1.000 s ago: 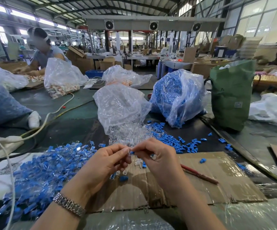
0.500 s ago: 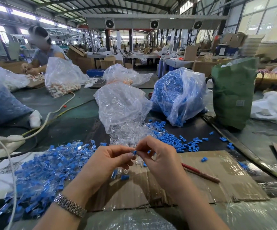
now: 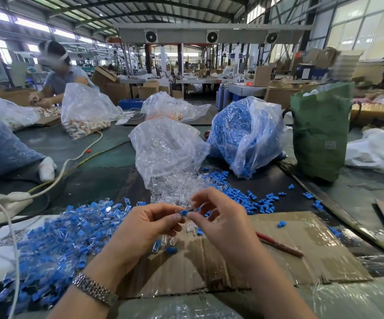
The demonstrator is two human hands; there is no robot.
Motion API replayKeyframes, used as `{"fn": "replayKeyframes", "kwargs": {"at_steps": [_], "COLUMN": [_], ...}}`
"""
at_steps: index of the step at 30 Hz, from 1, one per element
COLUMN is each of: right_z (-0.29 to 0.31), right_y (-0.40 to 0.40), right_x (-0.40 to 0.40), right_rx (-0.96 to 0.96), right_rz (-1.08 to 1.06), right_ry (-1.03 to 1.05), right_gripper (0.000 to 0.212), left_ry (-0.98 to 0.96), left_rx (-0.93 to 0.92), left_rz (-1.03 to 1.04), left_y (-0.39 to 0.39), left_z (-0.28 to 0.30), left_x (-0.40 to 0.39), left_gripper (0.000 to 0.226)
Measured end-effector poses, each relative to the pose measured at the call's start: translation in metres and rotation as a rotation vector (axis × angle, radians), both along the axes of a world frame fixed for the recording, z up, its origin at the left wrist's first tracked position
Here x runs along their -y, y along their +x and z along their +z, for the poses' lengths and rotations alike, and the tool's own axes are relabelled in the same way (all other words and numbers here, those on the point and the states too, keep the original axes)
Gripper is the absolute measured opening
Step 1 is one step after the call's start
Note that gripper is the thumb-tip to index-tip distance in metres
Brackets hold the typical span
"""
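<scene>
My left hand (image 3: 149,229) and my right hand (image 3: 218,217) meet above a sheet of cardboard (image 3: 301,245). Between their fingertips sits a small blue plastic piece (image 3: 183,212), pinched from both sides; a clear part seems joined to it at my right fingers. Under the hands lie a few loose clear and blue pieces (image 3: 166,244). A heap of assembled blue-and-clear pieces (image 3: 55,245) spreads to the left. Behind the hands, a clear bag (image 3: 165,148) spills clear pieces. Loose blue pieces (image 3: 239,194) lie scattered to its right.
A bag of blue pieces (image 3: 246,134) and a green sack (image 3: 320,134) stand at the back right. A red pencil-like stick (image 3: 278,245) lies on the cardboard. White cables (image 3: 75,157) cross the table at left. Another person (image 3: 59,74) works at the far left.
Both hands have stayed together over the cardboard; the fingers have shifted slightly and the blue piece now shows plainly between the fingertips.
</scene>
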State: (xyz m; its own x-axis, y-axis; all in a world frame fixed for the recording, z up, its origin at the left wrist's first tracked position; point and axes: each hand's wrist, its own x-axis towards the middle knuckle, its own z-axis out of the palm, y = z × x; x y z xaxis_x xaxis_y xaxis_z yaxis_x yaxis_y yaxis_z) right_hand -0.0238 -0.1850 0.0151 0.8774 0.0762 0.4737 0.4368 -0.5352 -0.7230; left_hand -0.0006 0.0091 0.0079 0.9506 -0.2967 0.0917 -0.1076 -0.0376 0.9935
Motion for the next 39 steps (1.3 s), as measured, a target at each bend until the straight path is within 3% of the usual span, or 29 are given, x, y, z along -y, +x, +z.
{"fn": "replayKeyframes", "kwargs": {"at_steps": [2, 6, 10, 13, 17, 19, 25, 33, 39], "right_z": [0.008, 0.014, 0.018, 0.020, 0.035, 0.044, 0.044, 0.040, 0.027], "right_y": [0.000, -0.007, -0.015, -0.014, -0.017, -0.017, -0.015, -0.018, -0.020], "right_x": [0.012, 0.037, 0.039, 0.036, 0.024, 0.015, -0.006, -0.012, -0.020], "right_rx": [-0.130, -0.541, -0.599, -0.595, -0.655, -0.683, -0.753, -0.742, -0.649], "right_rz": [-0.147, -0.419, -0.393, -0.309, -0.101, 0.032, 0.195, 0.200, 0.153], "right_ry": [-0.126, -0.750, -0.869, -0.774, -0.297, -0.175, -0.095, -0.091, -0.058], "right_gripper": [0.036, 0.060, 0.029, 0.021, 0.020, 0.020, 0.015, 0.019, 0.030], "left_ry": [-0.054, -0.134, -0.145, -0.203, -0.306, -0.361, -0.382, -0.135, -0.074], "left_rx": [-0.025, -0.055, -0.061, -0.080, -0.119, -0.139, -0.138, 0.002, 0.043], "left_rz": [0.042, 0.060, 0.063, 0.063, 0.066, 0.067, 0.069, 0.132, 0.147], "left_y": [0.002, 0.006, 0.005, 0.005, 0.007, 0.008, 0.009, -0.002, 0.001], "left_z": [-0.001, -0.003, -0.003, -0.002, -0.002, -0.003, -0.004, 0.005, 0.002], "left_x": [0.000, -0.002, -0.004, -0.005, -0.006, -0.007, -0.008, 0.002, 0.001], "left_gripper": [0.021, 0.022, 0.023, 0.022, 0.023, 0.027, 0.036, 0.023, 0.023]}}
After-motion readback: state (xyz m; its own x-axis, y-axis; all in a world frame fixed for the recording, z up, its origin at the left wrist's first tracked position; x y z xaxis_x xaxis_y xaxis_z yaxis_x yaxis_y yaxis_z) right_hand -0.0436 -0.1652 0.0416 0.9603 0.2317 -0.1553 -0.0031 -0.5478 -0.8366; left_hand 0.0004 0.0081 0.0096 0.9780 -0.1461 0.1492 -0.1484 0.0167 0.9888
